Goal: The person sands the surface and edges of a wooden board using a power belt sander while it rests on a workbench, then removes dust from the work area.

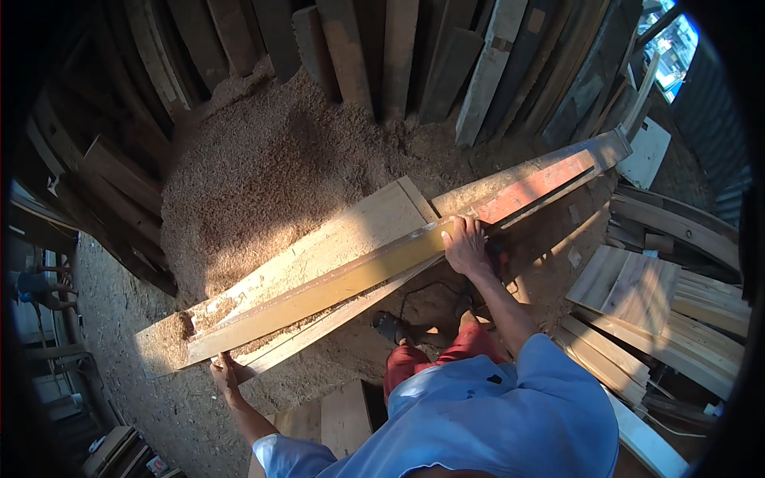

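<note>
A long yellowish wooden board [335, 291] lies slantwise across a low, narrow workbench [163, 342], its right end farther from me. My left hand [229, 374] is closed on the near edge close to the board's left end, the thumb on its side and the other fingers partly hidden. Over the right end, my right hand [467, 245] is closed with its fingers curled on top. Behind this board lies a wider pale plank [374, 219]. Beyond my right hand, an orange-red piece [538, 190] rests along the bench. Wood shavings [219, 311] litter the bench top.
A large heap of shavings [263, 167] rises behind the bench. Many upright planks [343, 56] lean at the back. Stacked boards [637, 291] lie to my right, with more wood [347, 418] near my left side. A dark cord [414, 295] runs by my feet. Another person [40, 287] is at far left.
</note>
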`<control>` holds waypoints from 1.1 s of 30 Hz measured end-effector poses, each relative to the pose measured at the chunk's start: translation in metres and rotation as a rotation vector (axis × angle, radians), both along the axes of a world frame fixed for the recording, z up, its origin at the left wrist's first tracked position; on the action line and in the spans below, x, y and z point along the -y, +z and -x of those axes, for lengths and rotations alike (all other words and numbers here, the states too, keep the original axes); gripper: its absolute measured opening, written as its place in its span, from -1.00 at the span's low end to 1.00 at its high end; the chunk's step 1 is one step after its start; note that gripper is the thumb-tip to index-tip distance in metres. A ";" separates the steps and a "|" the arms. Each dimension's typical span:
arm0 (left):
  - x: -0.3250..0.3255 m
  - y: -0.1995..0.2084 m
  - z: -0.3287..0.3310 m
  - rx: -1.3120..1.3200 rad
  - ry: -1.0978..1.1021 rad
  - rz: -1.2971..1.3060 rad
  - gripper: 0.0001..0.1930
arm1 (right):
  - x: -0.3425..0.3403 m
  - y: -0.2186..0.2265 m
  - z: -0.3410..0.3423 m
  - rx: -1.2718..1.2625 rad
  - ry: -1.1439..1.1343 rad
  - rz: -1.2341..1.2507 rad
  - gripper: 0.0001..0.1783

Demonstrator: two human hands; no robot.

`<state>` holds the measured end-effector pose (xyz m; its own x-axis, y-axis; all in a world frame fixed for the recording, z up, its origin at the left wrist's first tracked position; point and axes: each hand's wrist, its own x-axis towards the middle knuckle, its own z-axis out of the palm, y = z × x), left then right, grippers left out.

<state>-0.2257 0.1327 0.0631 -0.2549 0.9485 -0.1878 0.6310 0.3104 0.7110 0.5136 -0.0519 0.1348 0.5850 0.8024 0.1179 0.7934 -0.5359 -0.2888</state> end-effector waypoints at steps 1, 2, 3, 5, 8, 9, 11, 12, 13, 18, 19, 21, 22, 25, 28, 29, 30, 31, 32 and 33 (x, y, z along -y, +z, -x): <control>-0.007 0.005 -0.006 -0.024 -0.042 0.079 -0.26 | -0.012 -0.002 -0.009 0.014 0.038 0.034 -0.44; -0.007 0.007 -0.007 -0.112 -0.039 0.053 -0.25 | -0.028 -0.007 -0.020 0.027 0.073 0.063 -0.44; -0.007 0.008 -0.004 -0.201 -0.035 0.023 -0.25 | -0.044 -0.010 -0.026 0.040 0.108 0.089 -0.43; -0.004 -0.004 0.018 -0.297 -0.026 -0.027 -0.25 | -0.080 -0.010 -0.030 -0.269 0.094 0.319 -0.41; -0.006 -0.013 -0.002 -0.283 0.009 -0.071 -0.32 | -0.076 -0.026 -0.032 -0.362 0.047 0.395 -0.34; -0.003 -0.019 0.000 -0.151 0.021 -0.074 -0.37 | -0.076 -0.027 -0.023 -0.285 0.038 0.378 -0.34; -0.003 -0.023 -0.010 0.165 -0.002 0.023 -0.49 | -0.062 -0.033 -0.024 -0.173 0.004 0.352 -0.32; -0.001 -0.026 -0.001 0.182 -0.014 -0.024 -0.51 | -0.063 -0.034 -0.020 -0.156 0.025 0.319 -0.31; 0.004 -0.031 0.013 0.106 0.012 -0.077 -0.52 | -0.058 -0.032 -0.010 -0.074 0.020 0.175 -0.30; 0.008 -0.021 0.005 0.093 0.053 -0.093 -0.55 | 0.010 -0.038 -0.004 -0.147 -0.568 -0.100 -0.28; 0.005 -0.019 -0.002 0.114 0.041 -0.077 -0.55 | 0.035 -0.065 -0.018 -0.340 -0.678 -0.174 -0.34; 0.001 -0.018 -0.006 0.174 0.010 -0.057 -0.56 | 0.058 -0.096 -0.031 -0.745 -0.868 -0.319 -0.46; 0.000 -0.014 0.000 0.212 -0.008 -0.056 -0.56 | 0.050 -0.098 -0.031 -0.885 -0.871 -0.364 -0.50; 0.000 -0.013 -0.007 0.244 -0.027 -0.099 -0.59 | 0.033 -0.106 -0.048 -1.244 -0.949 -0.574 -0.63; -0.007 -0.016 -0.011 0.232 -0.063 -0.079 -0.60 | 0.021 -0.106 -0.064 -1.437 -0.961 -0.895 -0.70; 0.000 -0.010 0.002 0.169 -0.043 -0.054 -0.58 | 0.007 -0.082 -0.047 -1.479 -0.871 -0.919 -0.70; 0.007 -0.006 0.009 0.114 -0.046 -0.008 -0.57 | 0.010 -0.065 -0.035 -1.497 -0.810 -0.953 -0.71; 0.018 -0.013 0.011 0.174 -0.025 -0.028 -0.56 | 0.008 -0.061 -0.039 -1.468 -0.801 -0.870 -0.72; 0.039 -0.024 0.010 0.233 0.002 -0.051 -0.56 | 0.006 -0.058 -0.040 -1.474 -0.801 -0.825 -0.73; 0.064 -0.036 0.011 0.286 0.038 -0.082 -0.56 | 0.000 -0.054 -0.039 -1.487 -0.792 -0.776 -0.73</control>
<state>-0.2367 0.0692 0.0271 -0.2386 0.9542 -0.1806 0.3900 0.2645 0.8820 0.5522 -0.0522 0.0811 0.7042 0.3480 -0.6188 -0.6505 -0.0328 -0.7588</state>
